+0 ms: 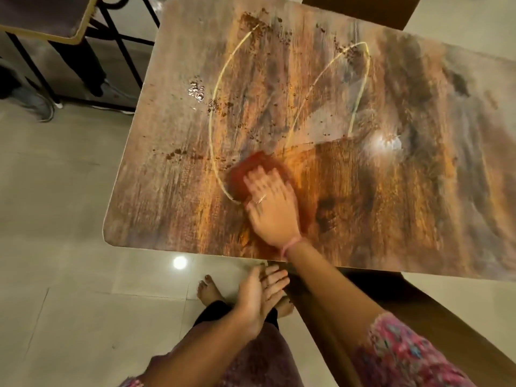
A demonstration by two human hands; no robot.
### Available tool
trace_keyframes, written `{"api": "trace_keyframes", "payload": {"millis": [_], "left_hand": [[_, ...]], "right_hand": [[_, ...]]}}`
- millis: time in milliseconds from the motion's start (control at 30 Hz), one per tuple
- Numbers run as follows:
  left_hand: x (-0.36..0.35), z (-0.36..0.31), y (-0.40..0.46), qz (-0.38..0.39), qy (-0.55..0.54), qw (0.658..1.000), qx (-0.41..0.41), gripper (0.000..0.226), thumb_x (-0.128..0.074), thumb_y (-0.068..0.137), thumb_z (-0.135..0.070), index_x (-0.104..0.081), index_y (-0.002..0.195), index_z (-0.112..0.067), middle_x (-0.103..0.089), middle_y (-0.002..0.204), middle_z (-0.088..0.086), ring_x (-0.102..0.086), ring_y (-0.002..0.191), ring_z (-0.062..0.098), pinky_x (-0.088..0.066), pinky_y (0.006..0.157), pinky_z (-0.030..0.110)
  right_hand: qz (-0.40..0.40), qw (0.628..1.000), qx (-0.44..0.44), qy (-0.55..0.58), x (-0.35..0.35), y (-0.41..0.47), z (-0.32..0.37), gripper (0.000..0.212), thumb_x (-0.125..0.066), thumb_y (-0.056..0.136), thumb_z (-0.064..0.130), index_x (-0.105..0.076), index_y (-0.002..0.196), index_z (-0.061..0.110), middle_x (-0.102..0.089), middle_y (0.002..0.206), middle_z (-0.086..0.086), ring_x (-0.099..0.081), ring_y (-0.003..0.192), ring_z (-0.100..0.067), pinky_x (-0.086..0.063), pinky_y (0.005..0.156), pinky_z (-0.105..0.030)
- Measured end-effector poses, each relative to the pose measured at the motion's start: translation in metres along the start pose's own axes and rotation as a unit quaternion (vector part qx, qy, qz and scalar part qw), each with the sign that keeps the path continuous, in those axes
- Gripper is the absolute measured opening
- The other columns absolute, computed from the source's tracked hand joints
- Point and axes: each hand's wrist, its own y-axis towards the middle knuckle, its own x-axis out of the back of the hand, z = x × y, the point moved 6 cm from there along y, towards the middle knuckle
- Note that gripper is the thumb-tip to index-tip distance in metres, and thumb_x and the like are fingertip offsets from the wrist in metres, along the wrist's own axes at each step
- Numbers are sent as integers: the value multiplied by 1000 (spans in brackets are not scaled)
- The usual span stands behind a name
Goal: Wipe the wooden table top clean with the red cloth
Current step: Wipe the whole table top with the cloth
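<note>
The red cloth [252,174] lies flat on the wooden table top [363,205], toward the near left part of the surface, and your right hand [272,210] presses down on it with fingers spread and straight, palm over the cloth's near edge. The hand and cloth are blurred. A ring [261,199] shows on one finger and a pink thread [293,244] circles the wrist. A pale yellowish line [220,85] loops across the wood beyond the cloth, one end meeting the cloth's left side. Dark brown crumbs [268,26] are scattered along the far part of the table, with more specks to the left of the cloth and a small wet, shiny patch [196,92] near the left edge. Your left hand [259,294] hangs below the table's near edge, open and relaxed, holding nothing, just above your bare foot [209,289] on the pale tiled floor [69,219]. A patterned pink sleeve [405,353] covers your right upper arm. At upper left stands another table [55,20] on black metal legs, with someone's grey shoe [39,104] beside it.
</note>
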Motion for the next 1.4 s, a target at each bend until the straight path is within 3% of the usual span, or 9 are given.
{"api": "trace_keyframes", "payload": {"millis": [100,167,267,433,533,767,1100,1233,1400], "left_hand": [[-6,-11,-12,30,360,929,-83,19,-43,99,-20,-61,100,-14,-64,89,3,-59,76,11,-47,61,17],[-22,-19,-20,98,662,713,-208,24,-43,97,-30,-61,111,-21,-64,105,-1,-58,88,10,-46,73,21],[-54,-37,-36,104,789,462,-391,32,-37,97,-31,-57,120,-21,-60,117,-2,-55,103,15,-44,87,30],[-92,-73,-32,89,742,315,-585,27,-59,87,-18,-68,112,-11,-66,115,5,-60,108,22,-50,93,34],[-99,-89,-16,90,714,270,-640,29,-64,85,-17,-67,112,-6,-65,117,10,-60,110,26,-46,98,37],[-88,-94,8,49,732,195,-651,42,-50,92,-30,-59,125,-4,-61,121,17,-56,111,30,-41,100,40],[-90,-99,19,9,748,199,-633,41,-47,95,-30,-61,120,-1,-62,119,19,-53,115,30,-37,102,40],[-91,-100,17,12,736,201,-646,38,-46,95,-28,-63,116,-2,-63,115,19,-57,109,31,-41,98,40],[-88,-98,19,19,741,215,-636,40,-47,93,-31,-60,123,-7,-63,115,14,-59,98,28,-48,85,37]], "right_hand": [[91,973,212,-26,-18,-40,26,54,-34,98,45,-24,151,35,-23,159,8,-16,148,-21,-10,117,-40],[96,969,226,-36,-8,-24,-3,55,-33,98,47,-21,151,37,-22,160,9,-15,149,-19,-8,118,-40],[47,998,40,-18,26,16,-91,55,-31,98,45,-23,152,32,-17,161,6,-12,149,-20,-10,119,-41],[-69,945,-318,39,69,49,-200,54,-33,102,38,-21,154,26,-15,162,0,-10,149,-25,-10,120,-49],[-95,930,-354,20,61,59,-169,56,-33,101,40,-20,154,26,-14,162,-1,-9,149,-27,-12,119,-52],[67,962,260,-52,26,54,-71,51,-33,98,45,-32,148,34,-28,158,6,-23,147,-22,-20,115,-43],[-122,885,-445,54,94,113,-267,55,-31,102,37,-19,154,24,-12,163,-2,-6,150,-28,-8,118,-52],[-35,999,-31,-10,44,129,-103,57,-35,98,41,-24,152,28,-18,161,1,-11,149,-26,-14,118,-55],[113,885,444,-80,1,73,-1,51,-32,100,43,-27,150,33,-23,160,6,-16,149,-21,-8,118,-43]]}}
